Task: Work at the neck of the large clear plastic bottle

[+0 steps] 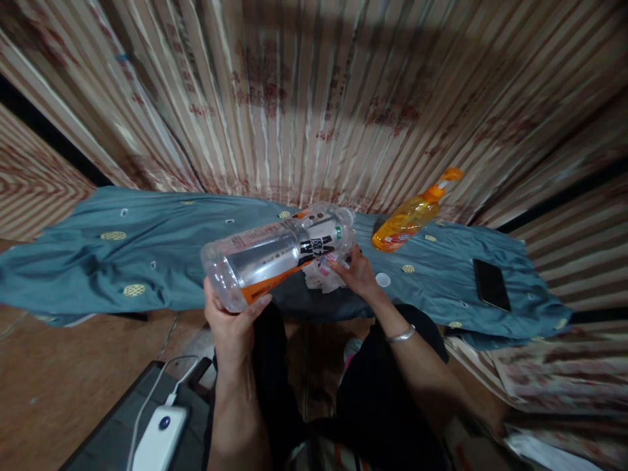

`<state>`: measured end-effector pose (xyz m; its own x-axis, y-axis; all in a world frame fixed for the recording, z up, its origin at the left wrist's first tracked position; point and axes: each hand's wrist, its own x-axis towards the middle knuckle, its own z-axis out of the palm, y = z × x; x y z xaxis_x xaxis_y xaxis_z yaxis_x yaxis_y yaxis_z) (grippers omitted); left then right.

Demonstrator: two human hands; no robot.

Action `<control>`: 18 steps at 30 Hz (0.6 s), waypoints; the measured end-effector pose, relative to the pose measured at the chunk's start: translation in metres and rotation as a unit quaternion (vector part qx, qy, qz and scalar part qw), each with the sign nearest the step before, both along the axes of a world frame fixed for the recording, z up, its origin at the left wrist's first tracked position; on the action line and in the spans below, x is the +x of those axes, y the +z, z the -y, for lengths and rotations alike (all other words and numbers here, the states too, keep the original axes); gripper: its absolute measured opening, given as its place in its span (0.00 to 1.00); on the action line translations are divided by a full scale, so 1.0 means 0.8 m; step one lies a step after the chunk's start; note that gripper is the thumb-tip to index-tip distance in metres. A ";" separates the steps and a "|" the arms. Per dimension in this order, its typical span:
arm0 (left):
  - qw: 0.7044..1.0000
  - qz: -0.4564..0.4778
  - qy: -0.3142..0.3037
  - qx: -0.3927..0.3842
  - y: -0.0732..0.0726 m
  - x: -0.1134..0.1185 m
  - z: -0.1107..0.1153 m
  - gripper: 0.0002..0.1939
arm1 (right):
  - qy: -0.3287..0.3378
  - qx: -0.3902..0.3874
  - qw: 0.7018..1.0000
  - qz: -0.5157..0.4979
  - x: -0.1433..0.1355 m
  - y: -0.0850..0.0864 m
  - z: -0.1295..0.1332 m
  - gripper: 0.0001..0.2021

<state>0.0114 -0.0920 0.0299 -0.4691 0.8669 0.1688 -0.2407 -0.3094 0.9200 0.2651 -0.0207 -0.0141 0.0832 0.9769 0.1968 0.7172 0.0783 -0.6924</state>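
Observation:
A large clear plastic bottle (267,258), with a silver, black and orange label, lies tilted in the air above the cloth-covered bench. My left hand (233,320) is closed around its base, the thumb along the underside. At the neck end, my right hand (359,271) is closed on a crumpled whitish piece with pink marks (324,275), pressed close to the bottle. Some right fingers are hidden behind the bottle, and I cannot make out the crumpled piece's material. A round white cap (383,280) rests on the cloth just right of that hand.
An orange pump bottle (407,219) lies slanted at the back right. Farther right is a black phone (491,284) on the teal patterned cloth (161,255). Pleated curtain (304,98) hangs behind. At lower left, a white power bank (161,438) with a cable sits on a dark surface.

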 end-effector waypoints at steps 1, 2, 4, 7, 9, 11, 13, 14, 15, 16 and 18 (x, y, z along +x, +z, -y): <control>1.000 0.002 0.001 -0.001 0.000 0.000 0.000 0.43 | -0.001 -0.004 1.000 0.000 0.000 0.000 0.000 0.30; 1.000 0.005 0.002 0.000 0.000 0.000 0.000 0.42 | 0.000 -0.006 1.000 -0.001 0.000 0.000 0.000 0.30; 1.000 0.013 -0.002 0.001 -0.001 0.000 0.000 0.41 | -0.001 -0.005 1.000 -0.002 -0.001 0.000 0.000 0.31; 1.000 0.014 -0.002 0.000 -0.003 -0.002 0.000 0.40 | -0.007 0.003 1.000 0.000 -0.001 -0.004 -0.001 0.31; 1.000 0.006 0.000 -0.003 -0.004 -0.002 0.000 0.40 | -0.007 0.009 1.000 0.000 -0.001 -0.005 -0.001 0.30; 1.000 -0.003 0.002 -0.005 -0.005 -0.003 0.000 0.39 | -0.003 0.008 1.000 0.000 0.000 -0.005 -0.001 0.29; 1.000 -0.007 0.001 -0.005 -0.005 -0.002 0.000 0.40 | -0.001 0.004 1.000 0.001 0.000 -0.002 0.000 0.29; 1.000 -0.008 0.001 -0.004 -0.005 -0.002 0.000 0.41 | 0.002 0.001 1.000 0.001 0.000 0.000 0.001 0.30; 1.000 -0.009 0.000 -0.003 -0.006 -0.003 0.000 0.42 | 0.004 -0.003 1.000 0.001 -0.001 0.001 0.002 0.30; 1.000 -0.010 -0.001 -0.003 -0.006 -0.003 0.000 0.42 | 0.006 -0.007 1.000 0.002 -0.001 0.003 0.002 0.30; 1.000 -0.011 -0.004 -0.002 -0.006 -0.003 -0.001 0.41 | 0.009 -0.012 1.000 0.002 -0.002 0.005 0.004 0.30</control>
